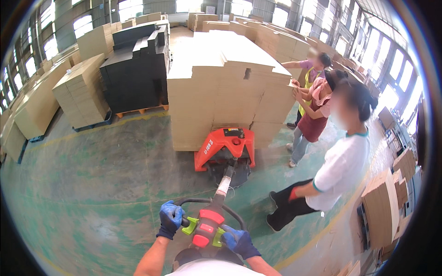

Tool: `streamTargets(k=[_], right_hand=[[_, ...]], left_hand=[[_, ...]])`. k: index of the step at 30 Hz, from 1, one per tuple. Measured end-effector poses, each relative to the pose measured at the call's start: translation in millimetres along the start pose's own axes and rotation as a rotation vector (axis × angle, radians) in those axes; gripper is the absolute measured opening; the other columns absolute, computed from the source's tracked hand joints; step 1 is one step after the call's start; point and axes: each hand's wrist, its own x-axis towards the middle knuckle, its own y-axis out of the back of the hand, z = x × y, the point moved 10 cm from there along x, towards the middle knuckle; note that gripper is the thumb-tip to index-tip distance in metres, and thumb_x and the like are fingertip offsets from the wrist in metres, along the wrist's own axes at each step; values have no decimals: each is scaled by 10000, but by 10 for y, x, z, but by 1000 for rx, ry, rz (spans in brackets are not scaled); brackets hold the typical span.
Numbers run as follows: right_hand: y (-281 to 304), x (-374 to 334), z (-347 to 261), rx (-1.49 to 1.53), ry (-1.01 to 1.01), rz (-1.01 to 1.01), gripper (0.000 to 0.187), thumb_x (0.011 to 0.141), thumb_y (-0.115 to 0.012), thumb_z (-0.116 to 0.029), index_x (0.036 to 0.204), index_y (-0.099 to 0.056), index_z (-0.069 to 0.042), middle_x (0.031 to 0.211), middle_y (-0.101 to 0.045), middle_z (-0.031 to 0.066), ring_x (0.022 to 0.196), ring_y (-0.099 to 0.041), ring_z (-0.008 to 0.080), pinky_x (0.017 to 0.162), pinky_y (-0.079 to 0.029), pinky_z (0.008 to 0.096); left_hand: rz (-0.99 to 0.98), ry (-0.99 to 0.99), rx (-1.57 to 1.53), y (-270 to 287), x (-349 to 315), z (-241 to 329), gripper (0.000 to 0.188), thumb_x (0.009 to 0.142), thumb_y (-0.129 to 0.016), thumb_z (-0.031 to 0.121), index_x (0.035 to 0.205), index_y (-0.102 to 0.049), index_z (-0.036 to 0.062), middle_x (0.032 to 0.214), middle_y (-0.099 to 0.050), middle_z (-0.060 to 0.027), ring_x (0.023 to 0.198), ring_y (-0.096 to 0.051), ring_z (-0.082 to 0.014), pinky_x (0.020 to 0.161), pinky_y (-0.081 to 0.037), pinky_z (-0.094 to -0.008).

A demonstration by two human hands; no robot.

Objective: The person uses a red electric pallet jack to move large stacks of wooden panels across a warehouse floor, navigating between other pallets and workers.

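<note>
Both my hands, in blue work gloves, are on the control handle (206, 226) of a red electric pallet truck (225, 143). My left hand (171, 218) is closed round the handle's left grip, beside a lime-green lever. On the other side my right hand (238, 241) wraps the right grip, next to a second green lever; the grip itself is mostly hidden by the glove. A tall stack of tan cardboard sheets (198, 101) stands directly beyond the truck's red body, and the truck's forks are out of sight under it.
Three people stand along the stack's right side; the nearest person (338, 161) wears a white shirt and dark trousers. A black stack (133, 76) on a wooden pallet is at the left. More cardboard stacks (83, 92) line the left, and cardboard pieces (381, 207) lean at the right.
</note>
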Motion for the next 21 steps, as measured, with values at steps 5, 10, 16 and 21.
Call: streamTargets(k=[5, 10, 16, 21], right_hand=[[403, -57, 281, -5, 74, -55, 402, 937, -494, -370, 1174, -625, -73, 742, -670, 181, 658, -669, 316, 656, -526, 378], [963, -187, 848, -15, 92, -112, 419, 939, -491, -420, 1150, -652, -95, 792, -684, 172, 663, -676, 300, 651, -540, 358], [1498, -246, 1176, 19, 151, -196, 432, 934, -441, -376, 1148, -639, -58, 756, -673, 165, 692, -681, 304, 663, -538, 359], [1642, -282, 1210, 40, 102, -239, 424, 933, -439, -348, 1151, -628, -37, 763, -680, 157, 717, -678, 291, 716, -528, 355]], left_hand=[[62, 32, 61, -279, -107, 392, 235, 778, -569, 98, 548, -614, 98, 552, -602, -89, 586, -601, -297, 833, -470, -457], [141, 69, 148, -778, -384, 854, 250, 761, -604, 107, 514, -566, 96, 508, -547, -98, 539, -552, -315, 815, -462, -458], [128, 88, 281, -1302, -568, 1295, 235, 781, -567, 86, 549, -601, 110, 535, -589, -64, 572, -582, -291, 831, -451, -466], [160, 71, 292, -1419, -663, 1361, 244, 777, -559, 95, 534, -574, 102, 514, -554, -83, 552, -551, -309, 789, -446, -455]])
